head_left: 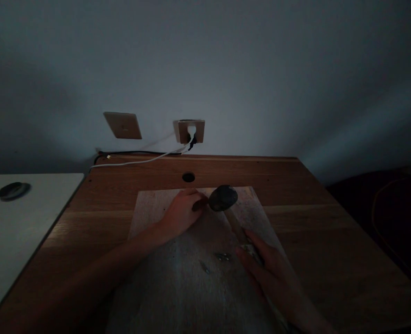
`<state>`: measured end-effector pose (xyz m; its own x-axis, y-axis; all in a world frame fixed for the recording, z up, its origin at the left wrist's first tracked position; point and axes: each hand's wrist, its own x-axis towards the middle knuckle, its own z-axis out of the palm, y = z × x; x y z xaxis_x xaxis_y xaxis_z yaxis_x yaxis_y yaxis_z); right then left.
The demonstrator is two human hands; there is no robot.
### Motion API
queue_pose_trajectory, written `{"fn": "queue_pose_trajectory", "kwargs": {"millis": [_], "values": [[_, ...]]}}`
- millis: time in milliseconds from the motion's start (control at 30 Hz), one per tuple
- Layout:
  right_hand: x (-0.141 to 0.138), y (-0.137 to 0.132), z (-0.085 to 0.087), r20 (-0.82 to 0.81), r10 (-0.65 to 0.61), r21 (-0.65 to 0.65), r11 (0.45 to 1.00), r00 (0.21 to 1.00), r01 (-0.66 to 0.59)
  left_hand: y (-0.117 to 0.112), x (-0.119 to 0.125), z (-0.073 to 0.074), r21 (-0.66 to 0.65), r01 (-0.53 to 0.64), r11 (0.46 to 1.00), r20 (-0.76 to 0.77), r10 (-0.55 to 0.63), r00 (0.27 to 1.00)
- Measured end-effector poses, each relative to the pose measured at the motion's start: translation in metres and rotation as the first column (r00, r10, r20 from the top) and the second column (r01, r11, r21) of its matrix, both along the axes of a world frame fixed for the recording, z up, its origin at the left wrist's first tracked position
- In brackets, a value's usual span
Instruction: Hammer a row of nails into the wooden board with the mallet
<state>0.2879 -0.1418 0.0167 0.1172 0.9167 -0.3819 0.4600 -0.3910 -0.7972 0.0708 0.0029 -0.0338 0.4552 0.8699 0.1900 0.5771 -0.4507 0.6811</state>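
My right hand [269, 264] is wrapped round the handle of a mallet with a dark, rounded head [223, 198] and a pale shaft. The mallet's head is raised close to the fingertips of my left hand [183, 209]. Those left fingers are pinched together over the far part of a pale wooden board [156, 283]; what they hold, if anything, is hidden in the dim light. Small, slim metal pieces [222, 256] lie on the board near my right hand, and another metal piece [204, 267] is just left of them. They look like nails or screws.
The board lies on a brown wooden table [306, 227] against a wall. Behind it, a white plug and cables hang from a wall socket [199, 132], with a blank plate [123, 126] to its left. A round hole [188, 177] pierces the tabletop. A white surface [28, 232] adjoins on the left.
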Motion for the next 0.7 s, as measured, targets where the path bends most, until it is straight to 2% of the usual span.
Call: {"fn": "queue_pose_trajectory", "kwargs": {"millis": [200, 367, 433, 600, 700], "values": [[-0.01, 0.005, 0.01, -0.003, 0.01, -0.007, 1.0, 1.0, -0.01, 0.0, 0.001, 0.002, -0.084, -0.039, 0.996, 0.067, 0.044, 0.997], [-0.005, 0.008, 0.004, 0.008, 0.167, 0.004, 0.986, 0.986, -0.167, -0.001, 0.001, 0.002, -0.081, -0.047, 0.996, 0.056, 0.052, 0.997], [-0.003, 0.009, 0.001, 0.016, 0.189, 0.023, 0.982, 0.982, -0.189, -0.002, 0.001, 0.001, -0.079, -0.046, 0.996, 0.054, 0.051, 0.997], [-0.004, 0.006, 0.003, -0.003, 0.157, 0.004, 0.988, 0.988, -0.157, 0.001, -0.001, -0.001, -0.062, -0.032, 0.998, 0.048, 0.035, 0.998], [-0.001, -0.001, 0.004, -0.014, 0.061, -0.013, 0.998, 0.998, -0.062, -0.004, -0.003, 0.007, -0.026, -0.025, 0.999, -0.016, 0.024, 1.0]]}}
